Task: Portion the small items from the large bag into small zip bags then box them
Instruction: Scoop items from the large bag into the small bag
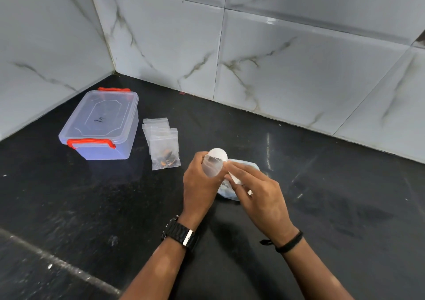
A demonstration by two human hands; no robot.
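- My left hand (200, 182) is up off the counter (322, 196), wrist bent, fingers curled around a small clear cup (212, 164) with a white round top, held tilted on its side.
- My right hand (255, 189) reaches in from the right, fingers stretched toward the cup, fingertips pinching a small zip bag (235, 178) just beside the cup's mouth.
- The large bag (249, 164) lies on the counter right under and behind both hands, mostly hidden by them.
- Left of my hands sits a pile of small zip bags (162, 138); the nearest holds dark and orange bits.
- Further left, the clear box (101, 125) stands shut, red clips at front and back.
- There's a dark scribble on the box lid; I can't read it.
- Black watch (180, 233) on my left wrist, black band (288, 242) on my right.
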